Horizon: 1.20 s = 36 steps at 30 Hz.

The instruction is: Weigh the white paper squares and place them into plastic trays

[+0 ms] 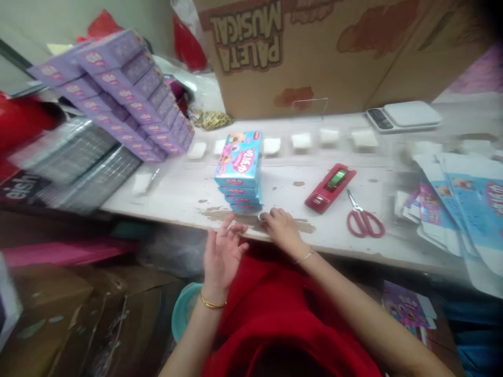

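A short stack of blue snack-style cartons (pixel 239 162) with pink lettering stands near the front of the white table. Below its front left corner, my left hand (pixel 223 254) is raised at the table edge, palm turned up and fingers apart, holding nothing. My right hand (pixel 283 231) rests on the tabletop just right of the stack's base, its fingers curled together. A small pale round thing shows at its fingertips; whether it is a ring or a held item is unclear. Farther right lie a red tape dispenser-like tool (pixel 330 187) with a green middle and red-handled scissors (pixel 363 217).
Purple boxes (pixel 129 94) stand stacked at left beside clear plastic packs (pixel 78 162). Small white pieces (pixel 302 141) line the back, before a large cardboard box (pixel 255 63). A white scale (pixel 408 115) and flat blue cartons (pixel 463 204) are at right.
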Motion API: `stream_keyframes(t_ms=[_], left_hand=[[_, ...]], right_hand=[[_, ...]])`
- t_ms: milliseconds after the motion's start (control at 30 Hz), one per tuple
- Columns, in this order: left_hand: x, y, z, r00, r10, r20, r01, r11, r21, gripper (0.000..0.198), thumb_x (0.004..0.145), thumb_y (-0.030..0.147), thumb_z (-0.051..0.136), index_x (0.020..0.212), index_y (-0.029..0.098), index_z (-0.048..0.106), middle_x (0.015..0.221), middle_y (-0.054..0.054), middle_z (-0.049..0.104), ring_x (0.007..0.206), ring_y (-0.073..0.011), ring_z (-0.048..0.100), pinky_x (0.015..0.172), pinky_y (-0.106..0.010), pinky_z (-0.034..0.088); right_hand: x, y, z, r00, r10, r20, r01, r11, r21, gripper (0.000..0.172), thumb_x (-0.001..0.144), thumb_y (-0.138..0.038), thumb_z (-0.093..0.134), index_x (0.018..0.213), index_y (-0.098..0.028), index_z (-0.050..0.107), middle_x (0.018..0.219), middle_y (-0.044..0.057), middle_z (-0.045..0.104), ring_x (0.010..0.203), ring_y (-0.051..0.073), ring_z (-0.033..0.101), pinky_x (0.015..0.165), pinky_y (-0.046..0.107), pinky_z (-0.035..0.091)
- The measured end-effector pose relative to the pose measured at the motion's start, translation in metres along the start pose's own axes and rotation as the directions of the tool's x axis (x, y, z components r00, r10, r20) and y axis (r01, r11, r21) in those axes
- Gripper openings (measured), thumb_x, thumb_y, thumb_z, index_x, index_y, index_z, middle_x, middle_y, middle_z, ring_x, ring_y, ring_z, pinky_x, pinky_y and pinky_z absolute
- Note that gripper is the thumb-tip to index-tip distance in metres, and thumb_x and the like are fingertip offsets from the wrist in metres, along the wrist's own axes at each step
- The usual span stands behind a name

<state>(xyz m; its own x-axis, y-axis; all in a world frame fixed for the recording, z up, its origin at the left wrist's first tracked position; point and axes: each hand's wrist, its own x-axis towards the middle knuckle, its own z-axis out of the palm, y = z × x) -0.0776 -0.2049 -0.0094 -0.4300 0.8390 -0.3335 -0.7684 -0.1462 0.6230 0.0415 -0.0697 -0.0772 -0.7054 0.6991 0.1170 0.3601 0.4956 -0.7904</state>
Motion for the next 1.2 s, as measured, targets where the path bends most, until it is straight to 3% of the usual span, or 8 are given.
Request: stream_keyframes(t_ms=[100, 267, 467, 667, 933, 1100, 1200], left_hand=[[-0.008, 0.001, -0.003, 1.0, -0.01, 0.019, 0.01, 1.0, -0.025, 0.056, 0.087, 0.059, 0.057, 0.126, 0.019, 0.058, 0.103, -0.006, 0.062, 0.103, -0.0203, 0.06, 0.065, -0.023, 0.053], [-0.015, -0.005, -0.007, 0.997, 0.053, 0.061, -0.051, 0.998, -0.027, 0.061, 0.085, 0.064, 0.055, 0.129, 0.022, 0.057, 0.105, -0.007, 0.061, 0.104, -0.0217, 0.059, 0.067, -0.024, 0.051], [-0.015, -0.012, -0.007, 0.98, 0.144, 0.14, -0.149, 0.989, 0.025, 0.064, 0.079, 0.064, 0.062, 0.129, 0.024, 0.057, 0.105, -0.008, 0.059, 0.107, -0.025, 0.058, 0.065, -0.025, 0.053], [-0.02, -0.012, -0.011, 0.983, 0.106, 0.147, -0.119, 0.99, 0.081, 0.07, 0.077, 0.066, 0.063, 0.132, 0.024, 0.053, 0.109, -0.009, 0.059, 0.115, -0.029, 0.056, 0.065, -0.027, 0.055], [-0.023, -0.011, -0.01, 0.988, 0.014, 0.153, -0.032, 0.993, 0.116, 0.066, 0.077, 0.06, 0.067, 0.131, 0.023, 0.054, 0.11, -0.01, 0.06, 0.119, -0.0305, 0.055, 0.066, -0.028, 0.057], [-0.023, -0.009, -0.014, 0.985, -0.077, 0.155, 0.061, 0.993, 0.106, 0.067, 0.08, 0.062, 0.062, 0.132, 0.021, 0.053, 0.112, -0.01, 0.061, 0.116, -0.029, 0.058, 0.074, -0.031, 0.057], [-0.023, -0.01, -0.014, 0.981, -0.121, 0.151, 0.109, 0.99, 0.086, 0.067, 0.079, 0.062, 0.064, 0.132, 0.021, 0.054, 0.111, -0.01, 0.062, 0.115, -0.0292, 0.059, 0.072, -0.03, 0.057]], right_hand=[[-0.011, -0.01, 0.0, 0.998, 0.04, 0.047, -0.047, 0.984, 0.171, 0.014, 0.096, -0.028, 0.048, 0.089, -0.021, 0.057, 0.088, 0.007, 0.058, 0.088, 0.024, 0.055, 0.084, 0.038, 0.042], [-0.051, -0.042, -0.005, 0.966, 0.151, 0.209, -0.23, 0.871, 0.435, 0.037, 0.098, -0.053, 0.037, 0.083, -0.022, 0.05, 0.067, -0.002, 0.05, 0.058, 0.014, 0.048, 0.056, 0.027, 0.042], [-0.061, -0.067, -0.01, 0.877, 0.208, 0.434, -0.464, 0.601, 0.65, 0.044, 0.086, -0.061, 0.057, 0.075, -0.018, 0.055, 0.059, -0.004, 0.045, 0.052, 0.01, 0.038, 0.05, 0.024, 0.028], [-0.064, -0.071, -0.019, 0.858, 0.209, 0.47, -0.505, 0.512, 0.695, 0.043, 0.085, -0.058, 0.06, 0.071, -0.018, 0.054, 0.056, -0.006, 0.038, 0.051, 0.009, 0.027, 0.049, 0.026, 0.016], [-0.068, -0.062, -0.017, 0.843, 0.17, 0.511, -0.525, 0.467, 0.712, 0.043, 0.086, -0.058, 0.061, 0.071, -0.018, 0.054, 0.055, -0.007, 0.038, 0.049, 0.008, 0.026, 0.049, 0.026, 0.016], [-0.073, -0.054, -0.009, 0.83, 0.167, 0.531, -0.556, 0.305, 0.773, 0.041, 0.086, -0.057, 0.062, 0.074, -0.018, 0.053, 0.049, -0.01, 0.031, 0.046, 0.007, 0.021, 0.047, 0.024, 0.015], [-0.075, -0.051, -0.002, 0.836, 0.189, 0.516, -0.549, 0.267, 0.792, 0.039, 0.088, -0.056, 0.06, 0.077, -0.02, 0.049, 0.048, -0.012, 0.029, 0.044, 0.007, 0.018, 0.046, 0.024, 0.015]])
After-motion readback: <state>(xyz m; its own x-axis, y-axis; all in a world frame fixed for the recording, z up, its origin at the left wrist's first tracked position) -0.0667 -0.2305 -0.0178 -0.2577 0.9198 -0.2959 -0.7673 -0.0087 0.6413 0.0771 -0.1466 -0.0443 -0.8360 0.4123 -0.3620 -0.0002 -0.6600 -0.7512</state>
